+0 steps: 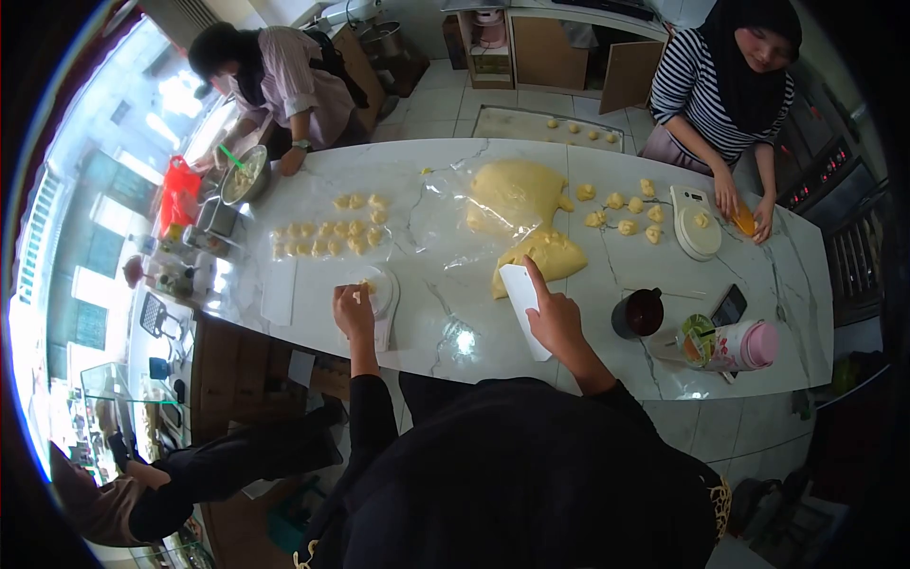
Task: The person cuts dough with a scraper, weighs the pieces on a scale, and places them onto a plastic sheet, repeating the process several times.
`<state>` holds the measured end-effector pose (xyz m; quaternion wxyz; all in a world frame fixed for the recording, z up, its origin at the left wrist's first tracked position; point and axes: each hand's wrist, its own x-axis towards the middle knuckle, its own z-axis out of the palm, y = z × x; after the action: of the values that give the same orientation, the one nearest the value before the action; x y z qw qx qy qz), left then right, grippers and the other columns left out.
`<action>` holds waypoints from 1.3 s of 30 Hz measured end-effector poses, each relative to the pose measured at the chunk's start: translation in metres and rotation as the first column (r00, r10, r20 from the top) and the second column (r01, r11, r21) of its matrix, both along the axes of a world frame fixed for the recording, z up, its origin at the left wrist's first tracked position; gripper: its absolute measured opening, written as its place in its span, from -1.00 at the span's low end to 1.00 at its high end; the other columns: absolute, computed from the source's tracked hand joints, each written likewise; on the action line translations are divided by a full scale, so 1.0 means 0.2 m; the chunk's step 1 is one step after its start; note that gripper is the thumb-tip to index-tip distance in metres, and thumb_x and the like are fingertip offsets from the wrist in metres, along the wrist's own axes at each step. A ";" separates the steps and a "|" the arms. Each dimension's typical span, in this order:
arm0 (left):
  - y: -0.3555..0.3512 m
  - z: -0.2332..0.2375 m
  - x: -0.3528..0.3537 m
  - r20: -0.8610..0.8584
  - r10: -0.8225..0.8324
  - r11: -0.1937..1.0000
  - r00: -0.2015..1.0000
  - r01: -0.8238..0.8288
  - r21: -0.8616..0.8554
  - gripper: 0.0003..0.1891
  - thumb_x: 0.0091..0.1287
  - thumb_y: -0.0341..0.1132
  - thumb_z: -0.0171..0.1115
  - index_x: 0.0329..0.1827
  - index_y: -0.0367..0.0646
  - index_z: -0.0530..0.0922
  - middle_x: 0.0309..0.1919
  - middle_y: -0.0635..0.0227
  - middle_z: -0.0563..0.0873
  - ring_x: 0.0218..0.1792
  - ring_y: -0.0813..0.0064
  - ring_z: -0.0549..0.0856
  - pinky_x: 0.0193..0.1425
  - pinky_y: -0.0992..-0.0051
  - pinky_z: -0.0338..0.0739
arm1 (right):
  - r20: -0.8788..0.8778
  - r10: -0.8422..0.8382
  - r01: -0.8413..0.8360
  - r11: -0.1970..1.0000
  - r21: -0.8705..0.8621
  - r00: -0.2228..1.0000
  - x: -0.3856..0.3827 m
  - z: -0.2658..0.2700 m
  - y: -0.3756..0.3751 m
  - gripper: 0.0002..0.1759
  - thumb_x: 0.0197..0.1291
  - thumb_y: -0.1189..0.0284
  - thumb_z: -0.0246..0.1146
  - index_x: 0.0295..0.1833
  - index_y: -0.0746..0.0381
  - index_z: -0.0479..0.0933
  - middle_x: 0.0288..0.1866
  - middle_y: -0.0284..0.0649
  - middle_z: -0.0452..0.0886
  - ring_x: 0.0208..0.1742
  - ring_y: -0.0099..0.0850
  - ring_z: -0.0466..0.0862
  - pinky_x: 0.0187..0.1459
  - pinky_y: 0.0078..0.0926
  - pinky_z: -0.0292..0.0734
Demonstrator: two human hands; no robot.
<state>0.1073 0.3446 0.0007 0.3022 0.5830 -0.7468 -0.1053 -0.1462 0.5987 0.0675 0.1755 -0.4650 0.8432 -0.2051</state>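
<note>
My left hand [354, 311] is closed at the near end of a white scale [383, 302], its fingertips at a small piece of dough [368, 284] over the plate. In my right hand [557, 318] is a flat white scraper [523, 308], held upright with the index finger stretched along it. The scraper's far end touches or lies just by a yellow dough lump [555, 261]. Behind that, a larger dough mass [517, 194] rests on clear plastic. Rows of small dough pieces [325, 239] lie on the left of the marble table.
A person at the back right handles something orange [745, 223] beside another scale [699, 232]. Near my right stand a dark cup [637, 313], a phone [729, 305] and a pink-lidded bottle [758, 343]. Another person stands back left by a bowl [245, 176]; a third is lower left.
</note>
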 end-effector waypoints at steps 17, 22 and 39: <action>0.07 0.03 0.16 -0.443 -0.166 0.976 0.881 0.084 -0.199 -0.93 0.16 -0.53 0.24 -0.32 -0.28 0.53 -0.38 0.25 0.59 -0.33 0.41 0.60 -0.18 0.47 0.51 | 0.029 0.282 -0.283 0.955 0.087 0.959 -0.05 0.07 0.10 0.02 -0.01 0.47 0.31 0.49 -0.15 -0.12 -0.47 0.06 0.58 -0.38 -0.01 0.63 -0.28 -0.13 0.52; 0.03 0.03 0.29 -0.807 -0.087 0.995 0.583 0.086 -0.045 -0.82 0.33 -0.32 0.15 -0.36 -0.27 0.55 -0.42 0.32 0.63 -0.40 0.61 0.57 -0.19 0.54 0.50 | 0.101 0.200 -0.191 0.977 -0.095 0.974 -0.12 0.08 0.09 -0.03 -0.03 0.50 0.32 0.47 -0.11 -0.03 -0.31 0.12 0.61 -0.30 0.08 0.62 -0.21 -0.09 0.52; 0.14 0.14 0.49 -0.890 0.210 0.959 -0.404 0.264 0.106 0.17 -0.17 0.67 -0.14 0.37 0.52 -0.61 0.41 0.47 -0.68 0.45 0.09 -0.50 0.23 -0.53 -0.24 | 0.945 -0.086 0.929 0.231 -0.288 0.315 -0.32 -0.04 0.15 -0.11 0.09 0.53 0.29 0.45 0.17 -0.08 0.20 0.04 0.34 0.17 -0.17 0.45 0.13 -0.17 0.43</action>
<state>0.2049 0.3725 0.0286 0.6995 0.2428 -0.1405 -0.6572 -0.2096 0.6294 0.0593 0.1784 0.0306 0.5550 -0.8119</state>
